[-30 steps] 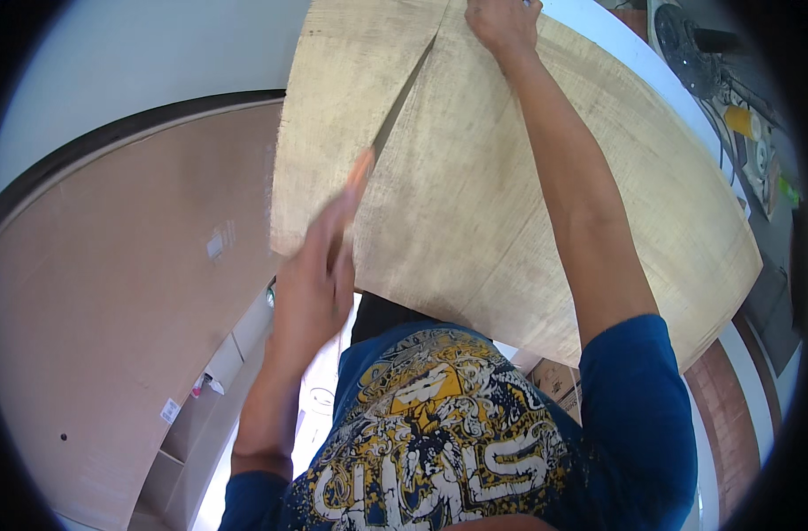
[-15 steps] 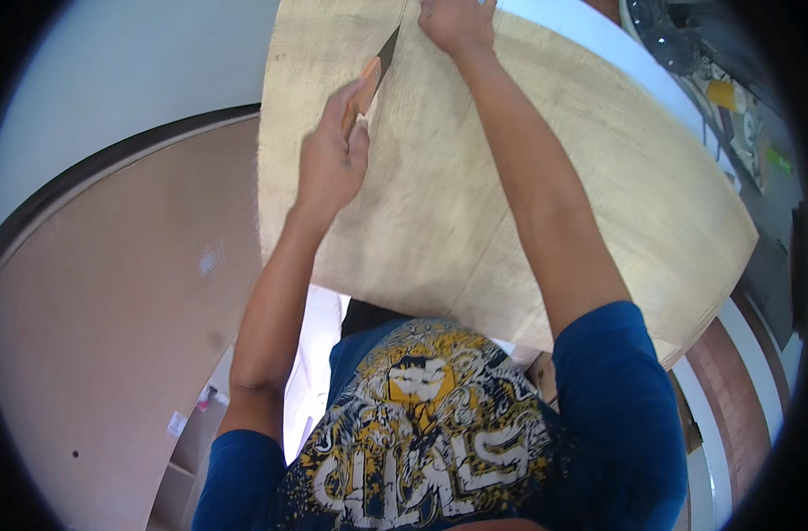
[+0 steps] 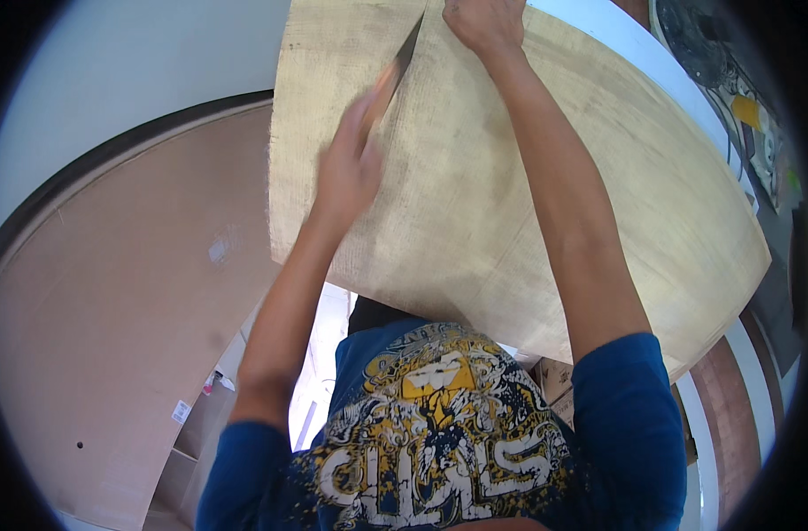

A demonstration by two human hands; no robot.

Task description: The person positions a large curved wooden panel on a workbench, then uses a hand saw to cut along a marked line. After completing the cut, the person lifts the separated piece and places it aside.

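My left hand (image 3: 351, 168) is closed around the wooden handle of a handsaw (image 3: 405, 60), and motion blurs it. The dark blade points up and slightly right over a pale plywood sheet (image 3: 475, 221), its tip close to a thin line running to the top edge. Just right of that tip, my right hand (image 3: 488, 25) rests on the sheet. Most of its fingers are cut off by the frame's top edge, so their grip cannot be made out.
A large brown panel (image 3: 120, 292) with a dark rim curves along the left. A white surface (image 3: 616, 35) borders the plywood's far right edge. Beyond it lie cables and a yellow object (image 3: 746, 111). Cardboard boxes (image 3: 556, 380) sit below, beside my body.
My left hand and the saw have shifted slightly right and up in the picture. The whole view has moved a little, so the plywood and my right hand also appear farther right.
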